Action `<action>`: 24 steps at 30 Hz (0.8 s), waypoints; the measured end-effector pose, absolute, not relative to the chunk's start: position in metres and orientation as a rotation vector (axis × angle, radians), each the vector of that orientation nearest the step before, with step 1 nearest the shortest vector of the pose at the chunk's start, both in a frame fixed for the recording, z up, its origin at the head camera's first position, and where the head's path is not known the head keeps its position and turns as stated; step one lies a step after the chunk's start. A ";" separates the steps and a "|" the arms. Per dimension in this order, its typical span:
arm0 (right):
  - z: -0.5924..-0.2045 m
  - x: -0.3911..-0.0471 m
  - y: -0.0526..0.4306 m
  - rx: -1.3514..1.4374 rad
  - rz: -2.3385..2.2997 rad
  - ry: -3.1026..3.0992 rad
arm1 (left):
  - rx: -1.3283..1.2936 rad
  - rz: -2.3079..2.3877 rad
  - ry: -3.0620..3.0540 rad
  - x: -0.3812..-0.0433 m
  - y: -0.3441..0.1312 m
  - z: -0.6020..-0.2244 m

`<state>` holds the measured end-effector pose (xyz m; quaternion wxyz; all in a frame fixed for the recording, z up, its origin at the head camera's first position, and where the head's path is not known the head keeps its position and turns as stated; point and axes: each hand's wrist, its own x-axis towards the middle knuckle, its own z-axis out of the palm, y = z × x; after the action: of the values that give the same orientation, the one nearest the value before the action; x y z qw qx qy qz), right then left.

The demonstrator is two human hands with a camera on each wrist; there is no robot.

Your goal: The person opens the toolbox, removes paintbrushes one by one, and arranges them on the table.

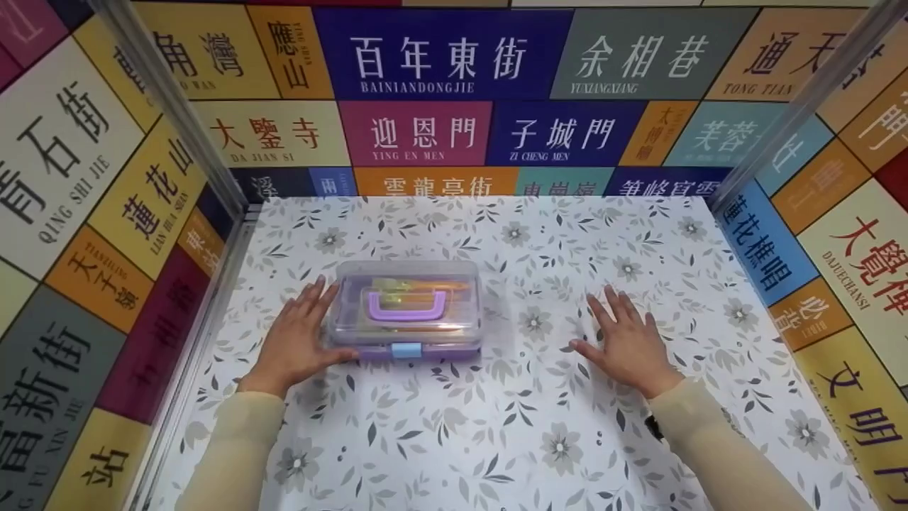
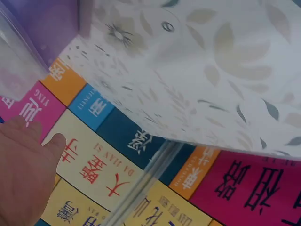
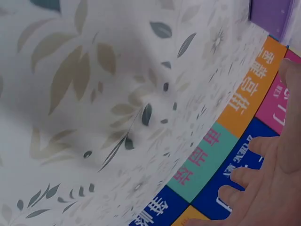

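A purple plastic case (image 1: pixel 408 333) with a clear lid, a purple handle and a light blue latch sits closed on the table. Yellow and orange tools (image 1: pixel 418 285) show through its lid. At the case's left side is my left hand (image 1: pixel 294 341), fingers spread and straight, thumb tip right at its front left corner. Well to the right of the case, my right hand (image 1: pixel 628 344) spreads its fingers over the tabletop, holding nothing. In the left wrist view the case (image 2: pixel 51 28) fills the upper left corner; the right wrist view catches its purple side (image 3: pixel 270 16) at the upper right.
The table (image 1: pixel 525 411) has a white cover with grey flowers and leaves. Panels (image 1: pixel 440 64) of coloured signs with Chinese lettering enclose it at the back, left and right. Metal posts (image 1: pixel 191 106) stand at the back corners.
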<state>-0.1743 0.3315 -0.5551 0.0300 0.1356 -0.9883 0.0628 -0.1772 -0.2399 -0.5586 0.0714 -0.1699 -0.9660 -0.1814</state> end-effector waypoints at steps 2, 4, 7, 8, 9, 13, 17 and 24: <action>-0.555 -0.172 0.325 0.444 0.181 -3.042 | -0.533 -0.542 -2.885 -0.176 -0.233 -0.560; -0.554 -0.170 0.317 0.477 0.157 -3.035 | -0.553 -0.539 -2.871 -0.175 -0.228 -0.562; -0.552 -0.166 0.306 0.530 0.151 -3.004 | -0.560 -0.528 -2.850 -0.174 -0.221 -0.564; -0.552 -0.165 0.302 0.549 0.157 -2.990 | -0.556 -0.517 -2.841 -0.173 -0.219 -0.564; -0.550 -0.164 0.297 0.566 0.170 -2.975 | -0.552 -0.510 -2.833 -0.173 -0.217 -0.565; -0.547 -0.159 0.275 0.630 0.224 -2.919 | -0.533 -0.488 -2.783 -0.173 -0.213 -0.565; -0.547 -0.151 0.249 0.703 0.272 -2.855 | -0.524 -0.479 -2.774 -0.174 -0.210 -0.565; -0.564 -0.137 0.201 0.853 0.422 -2.707 | -0.487 -0.487 -2.808 -0.175 -0.203 -0.563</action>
<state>-0.1375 0.2007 -0.5644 0.1358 0.2946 -0.9346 0.1456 -0.1747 -0.2027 -0.5630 0.1249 -0.1673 -0.9636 -0.1673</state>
